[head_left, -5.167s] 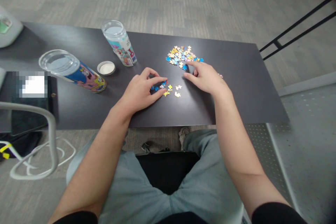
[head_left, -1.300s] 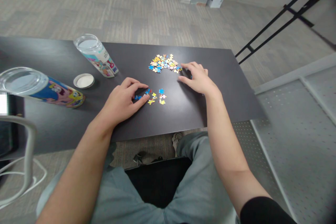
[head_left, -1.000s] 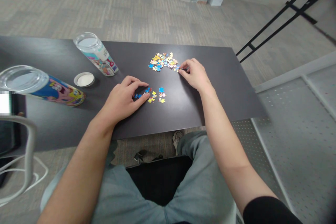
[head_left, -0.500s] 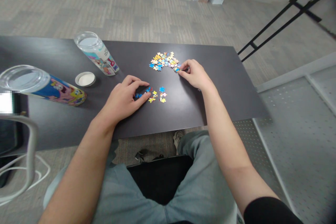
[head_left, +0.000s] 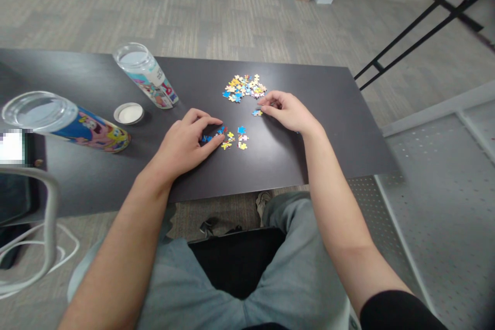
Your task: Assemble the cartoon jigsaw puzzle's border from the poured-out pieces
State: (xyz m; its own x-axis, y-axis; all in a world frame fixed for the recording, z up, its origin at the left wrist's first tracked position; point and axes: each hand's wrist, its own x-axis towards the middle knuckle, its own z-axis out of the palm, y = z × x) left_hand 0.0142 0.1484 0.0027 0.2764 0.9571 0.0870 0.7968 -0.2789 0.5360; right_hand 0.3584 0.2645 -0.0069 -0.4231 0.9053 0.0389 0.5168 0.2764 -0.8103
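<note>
Nearest to you on the table point(head_left: 270, 167), a short column of pieces point(head_left: 242, 138) runs near to far, yellow at its near end and blue at its far end. Just left of it lie some yellow pieces point(head_left: 226, 146), then a few blue pieces point(head_left: 208, 139) partly covered by your left hand point(head_left: 193, 139). That hand's thumb and forefinger stand well apart around the blue ones; you cannot tell here whether they press on any.

A little farther and to the right is the relation that counts: the blue-and-yellow piece point(head_left: 257, 113) sits at the left tip of your right hand point(head_left: 288, 111). The grip there is nearly closed, thumb and forefinger together on the piece's right end, the rest poking out leftward. Its longer side seems to run left to right, though it is small and partly hidden. From this grip the column lies nearer you and slightly left, so the right hand is the closer one to the piece, while your left is nearer the laid-out ones.

Farther still, just beyond the right fingertips, spreads the mixed pile point(head_left: 243, 87), apart from the held piece.
</note>
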